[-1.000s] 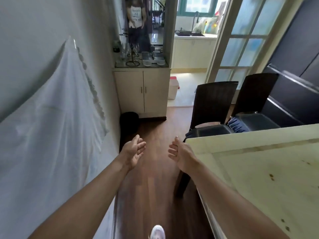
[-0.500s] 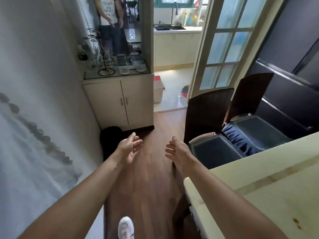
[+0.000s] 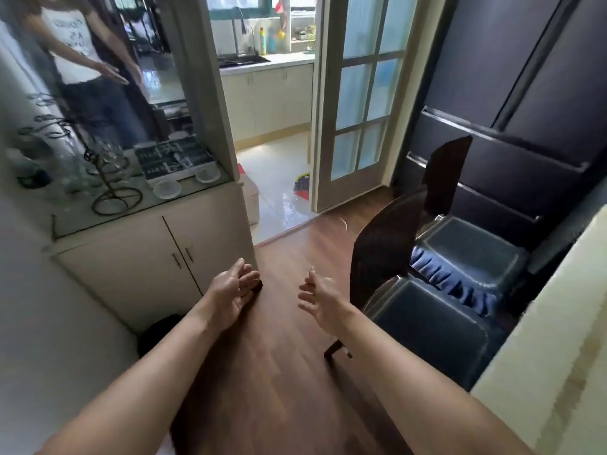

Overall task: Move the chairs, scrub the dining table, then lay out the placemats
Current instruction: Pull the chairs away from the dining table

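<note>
**Beside the dining table: two free grips just short of the near chair**

Left of the near chair [image 3: 381, 257], over the wooden floor [image 3: 279, 372], both grips reached forward and held nothing. The left grip [image 3: 230, 292] had its palm turned inward and its fingers straight. The right grip [image 3: 320, 298] was loosely spread, near the chair's dark backrest but not touching it. Beyond the near chair stood a second chair [image 3: 466, 251] of the same make, set side by side with it. A ruffled blue cloth [image 3: 450, 280] lay where the two seats met. Right of the near chair, the pale tabletop [image 3: 558, 339] of the dining table ran close along the seat. Whether the seat was tucked under it could not be told.

The chair looked rigid: a dark frame under a padded seat with a smooth, leather-like cover. It was probably of middling weight, manageable for one person using both grips. The upper edge of the backrest seemed the soundest hold, with one grip toward each side. The slick padded seat would likely give poor purchase. Lifting the chair slightly rather than dragging it would spare the floor, and the loose cloth might slide off when the chair moves.
</note>
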Tool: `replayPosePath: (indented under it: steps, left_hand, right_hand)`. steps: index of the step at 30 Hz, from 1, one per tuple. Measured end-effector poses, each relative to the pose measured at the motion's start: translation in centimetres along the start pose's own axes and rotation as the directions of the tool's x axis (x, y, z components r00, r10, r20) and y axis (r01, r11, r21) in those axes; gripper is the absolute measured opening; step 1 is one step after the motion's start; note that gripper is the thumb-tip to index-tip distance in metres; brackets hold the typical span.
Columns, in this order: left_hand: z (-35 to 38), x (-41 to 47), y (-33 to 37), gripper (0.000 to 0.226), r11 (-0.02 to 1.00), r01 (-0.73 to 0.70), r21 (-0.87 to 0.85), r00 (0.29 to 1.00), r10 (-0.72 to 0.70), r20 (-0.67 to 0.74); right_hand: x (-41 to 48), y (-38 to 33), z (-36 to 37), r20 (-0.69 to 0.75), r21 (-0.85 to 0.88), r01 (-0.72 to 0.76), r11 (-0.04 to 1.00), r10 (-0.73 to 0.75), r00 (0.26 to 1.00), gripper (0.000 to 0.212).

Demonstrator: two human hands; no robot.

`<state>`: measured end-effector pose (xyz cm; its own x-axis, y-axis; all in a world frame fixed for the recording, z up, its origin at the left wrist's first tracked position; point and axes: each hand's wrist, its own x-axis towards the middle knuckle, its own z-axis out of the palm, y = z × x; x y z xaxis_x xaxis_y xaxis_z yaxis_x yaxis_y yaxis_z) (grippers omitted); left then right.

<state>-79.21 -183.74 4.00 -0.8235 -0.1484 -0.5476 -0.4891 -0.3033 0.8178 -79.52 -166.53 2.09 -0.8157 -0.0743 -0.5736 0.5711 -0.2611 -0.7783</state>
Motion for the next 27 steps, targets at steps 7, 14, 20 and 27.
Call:
replayPosePath:
  steps: [7, 14, 20, 27]
  left_hand:
    - [3.8, 9.5, 5.0, 0.030, 0.995, 0.043, 0.090, 0.992, -0.053, 0.115]
    - [11.2, 19.3, 10.2, 0.034, 0.987, 0.015, 0.159, 0.956, -0.061, 0.286]
    - [20.8, 24.3, 13.9, 0.028, 0.967, -0.037, 0.253, 0.884, -0.086, 0.459]
    - [29.7, 28.0, 12.4, 0.030, 0.902, -0.053, 0.428, 0.791, -0.223, 0.570]
  right_hand:
    - [7.0, -4.5, 0.2, -0.063, 0.098, -0.002, 0.995, 0.008, 0.998, 0.029]
    - [14.6, -12.5, -2.3, -0.162, 0.225, 0.134, 0.965, -0.099, 0.982, 0.054]
    - [17.2, -19.5, -6.7, -0.289, 0.312, 0.244, 0.918, -0.153, 0.945, 0.059]
    - [17.0, -18.2, -13.8, -0.517, 0.445, 0.318, 0.837, -0.050, 0.855, 0.057]
